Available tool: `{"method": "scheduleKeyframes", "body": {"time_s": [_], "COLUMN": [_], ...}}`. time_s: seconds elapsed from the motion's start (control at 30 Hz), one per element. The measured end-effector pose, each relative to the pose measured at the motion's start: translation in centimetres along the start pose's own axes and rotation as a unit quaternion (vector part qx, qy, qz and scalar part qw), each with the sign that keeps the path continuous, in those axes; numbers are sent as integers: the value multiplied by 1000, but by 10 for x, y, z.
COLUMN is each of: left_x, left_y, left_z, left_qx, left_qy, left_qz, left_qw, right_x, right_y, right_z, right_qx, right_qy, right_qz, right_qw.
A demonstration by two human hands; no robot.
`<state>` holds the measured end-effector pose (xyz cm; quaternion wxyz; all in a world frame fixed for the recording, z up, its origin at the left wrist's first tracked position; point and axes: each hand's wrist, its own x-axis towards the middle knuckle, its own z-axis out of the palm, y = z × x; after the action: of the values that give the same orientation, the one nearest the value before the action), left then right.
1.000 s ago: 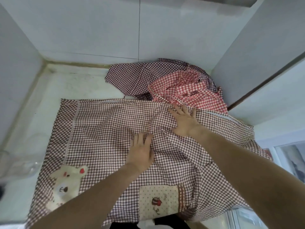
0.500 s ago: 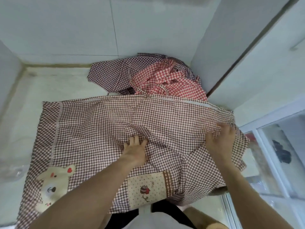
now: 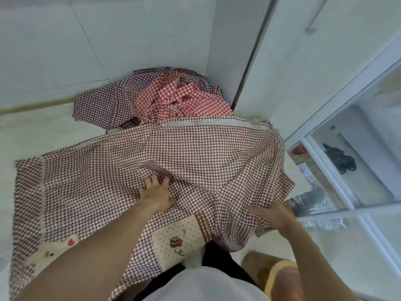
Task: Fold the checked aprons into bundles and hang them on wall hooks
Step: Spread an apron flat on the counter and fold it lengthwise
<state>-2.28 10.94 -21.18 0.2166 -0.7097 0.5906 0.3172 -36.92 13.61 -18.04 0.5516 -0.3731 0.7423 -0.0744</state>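
Right hand [image 3: 272, 215] nearest, at the hanging right edge of the brown-and-white checked cotton apron [image 3: 195, 161]; fingers curled into the cloth, gripping a bunch of it off the counter lip. Left hand [image 3: 155, 192] flat on the apron's middle, fingers straight and slightly apart, pinning it. Apron spread across the pale countertop [image 3: 43, 131], near edge draped toward the person, dotted cream pocket patch [image 3: 175, 242] and bear appliqué [image 3: 54, 253] on the near side. Cloth between the hands is humped, not flat.

Behind it, against the back wall: crumpled red-and-white checked apron [image 3: 184, 101] lying on a darker purple-brown checked one [image 3: 104, 105], both unfolded.

Risks, my read:
- Right side folded over that hump bakes in a crease, so the bundle comes out lopsided.
- Left hand lifted early, hanging weight drags the apron off the edge.
- Far hem touches the pile; a loose tie there could snag and pull the red one along.
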Motion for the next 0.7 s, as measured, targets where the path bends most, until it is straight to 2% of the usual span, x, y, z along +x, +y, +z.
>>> {"method": "scheduleKeyframes", "body": {"time_s": [0.1, 0.17, 0.23, 0.33, 0.4, 0.47, 0.5, 0.57, 0.7], "left_x": [-3, -4, -4, -6, -11, -19, -29, -42, -42], "left_y": [3, 4, 4, 8, 17, 34, 47, 74, 111], "left_z": [0, -3, -8, -20, -31, -39, -45, -50, -50], "left_qx": [-17, -31, -55, -117, -149, -236, -289, -366, -373], "left_qy": [16, 21, 15, 6, 87, 209, 228, 187, 56], "left_qz": [-2, -3, -6, -22, -26, 12, 39, 72, 60], "left_qw": [1000, 999, 998, 993, 985, 949, 929, 909, 924], "right_x": [-6, -7, -4, 1, 5, 8, 9, 10, 21], "right_y": [-20, -45, -73, -113, -132, -147, -152, -159, -162], "right_z": [-3, -1, 6, 22, 31, 38, 41, 48, 64], "right_qx": [-2, 81, 177, 240, 272, 314, 335, 375, 427], "right_qy": [-92, -141, -189, -222, -257, -285, -293, -309, -309], "right_qz": [-64, -95, -86, -63, -69, -73, -73, -78, -70], "right_qw": [994, 982, 962, 943, 925, 903, 893, 871, 847]}}
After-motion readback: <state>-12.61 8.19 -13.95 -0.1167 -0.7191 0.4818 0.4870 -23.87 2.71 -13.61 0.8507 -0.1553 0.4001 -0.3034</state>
